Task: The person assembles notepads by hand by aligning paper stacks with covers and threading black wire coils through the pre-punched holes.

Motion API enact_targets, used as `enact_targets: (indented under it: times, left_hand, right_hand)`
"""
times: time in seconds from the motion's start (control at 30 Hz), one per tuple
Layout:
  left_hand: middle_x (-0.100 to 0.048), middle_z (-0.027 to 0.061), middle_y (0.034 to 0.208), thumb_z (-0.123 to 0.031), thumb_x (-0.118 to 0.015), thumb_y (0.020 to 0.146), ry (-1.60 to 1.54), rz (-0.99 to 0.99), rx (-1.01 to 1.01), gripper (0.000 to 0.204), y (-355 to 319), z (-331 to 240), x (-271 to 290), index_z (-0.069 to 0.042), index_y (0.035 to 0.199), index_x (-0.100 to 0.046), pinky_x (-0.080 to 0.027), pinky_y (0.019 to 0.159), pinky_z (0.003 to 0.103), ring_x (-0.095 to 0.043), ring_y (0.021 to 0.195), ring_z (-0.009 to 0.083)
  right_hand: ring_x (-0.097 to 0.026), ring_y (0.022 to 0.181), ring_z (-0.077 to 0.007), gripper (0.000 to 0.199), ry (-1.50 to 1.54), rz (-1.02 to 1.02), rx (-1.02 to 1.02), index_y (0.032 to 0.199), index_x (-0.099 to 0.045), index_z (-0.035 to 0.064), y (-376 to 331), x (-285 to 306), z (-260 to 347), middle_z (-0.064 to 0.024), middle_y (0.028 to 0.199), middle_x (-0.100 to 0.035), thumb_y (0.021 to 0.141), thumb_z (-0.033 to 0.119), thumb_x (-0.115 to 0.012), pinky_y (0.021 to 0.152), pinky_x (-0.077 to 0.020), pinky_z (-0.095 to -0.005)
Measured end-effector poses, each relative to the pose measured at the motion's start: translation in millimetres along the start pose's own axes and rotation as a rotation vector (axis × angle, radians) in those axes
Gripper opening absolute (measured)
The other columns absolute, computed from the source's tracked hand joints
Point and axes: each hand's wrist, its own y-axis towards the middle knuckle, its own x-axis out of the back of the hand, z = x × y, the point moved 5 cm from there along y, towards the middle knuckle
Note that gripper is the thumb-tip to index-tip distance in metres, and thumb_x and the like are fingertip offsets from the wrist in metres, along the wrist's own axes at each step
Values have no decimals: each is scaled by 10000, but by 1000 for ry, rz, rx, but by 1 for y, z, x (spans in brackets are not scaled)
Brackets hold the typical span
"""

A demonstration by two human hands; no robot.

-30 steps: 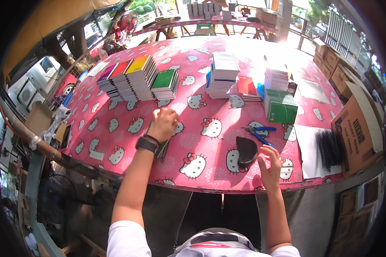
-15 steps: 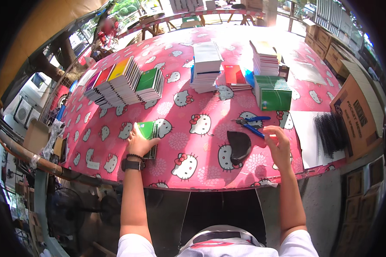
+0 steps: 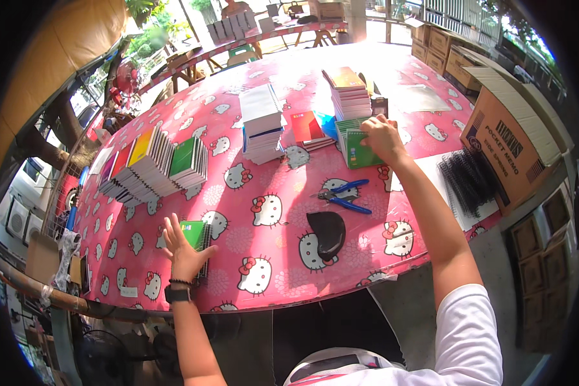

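Green-covered, small rectangular paper notebooks (image 3: 361, 156) stood stacked beneath the right hand (image 3: 383, 138), white page edges alternating with green covers. Its fingers were bent over the stack's far right corner; whether they pinched a notebook, I could not tell. Well apart, the left hand (image 3: 188, 253) was spread loosely, clenching nothing, over a low pile of green spiral-bound notebooks (image 3: 193, 231), its thumb across the pile's right side, seemingly to keep it squared. Between both hands' fingers lay splayed blue-handled metal pliers (image 3: 354, 206) and a smooth, curved black pouch-like object (image 3: 329, 235), probably placed for easy reach. Right of the right forearm, springy black coils (image 3: 468, 183) lay bunched on flat white paper (image 3: 449, 204), presumably grouped because they tangle. Glossy pink cat-patterned table covering (image 3: 270, 193) ran beneath these things.
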Motion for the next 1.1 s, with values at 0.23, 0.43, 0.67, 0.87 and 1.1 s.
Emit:
enact_targets:
  times: [0.23, 0.43, 0.67, 0.87, 1.1]
  left_hand:
    - [-198, 175, 1501, -188, -790, 678, -736, -152, -439, 987, -81, -130, -2, -23, 1451, -199, -207, 1127, 435, -194, 1399, 316]
    - [-629, 106, 1066, -78, -680, 840, -1115, 376, -390, 461, -108, -149, -55, 4, 1244, -473, -431, 898, 299, -579, 1009, 167]
    - [-609, 40, 1064, -21, -595, 883, -1265, 308, -174, 325, -125, -89, -81, -16, 1196, -509, -421, 863, 259, -546, 968, 112]
    - [-566, 100, 1231, -22, -630, 819, -626, -385, -388, 399, -144, -156, -1, -44, 1206, -537, -281, 1078, 418, -521, 1185, 250]
    - [-658, 79, 916, 74, -624, 742, -486, -234, -728, 273, -152, -177, -19, -68, 966, -688, -449, 699, 349, -599, 808, 237]
  right_hand:
    - [-594, 711, -313, 210, 491, -96, 108, 826, -538, 47, -45, 76, 92, -123, 813, -590, 709, 48, -713, 647, -488, -375]
    - [-614, 785, -230, 173, 555, 72, 324, 864, -569, 91, -146, 106, 195, -42, 805, -613, 741, 125, -685, 654, -495, -359]
    - [-637, 768, -228, 189, 1069, 183, -155, 955, -623, 27, -207, 33, 165, -102, 868, -641, 779, 54, -688, 667, -493, -321]
    - [-625, 805, -299, 201, 974, 36, -59, 961, -621, 20, -211, 34, 173, -132, 889, -644, 769, 36, -678, 712, -505, -370]
    - [-596, 992, -246, 292, 956, 222, 48, 1063, -611, 44, -200, 40, 136, -110, 1039, -632, 778, 7, -666, 874, -471, -355]
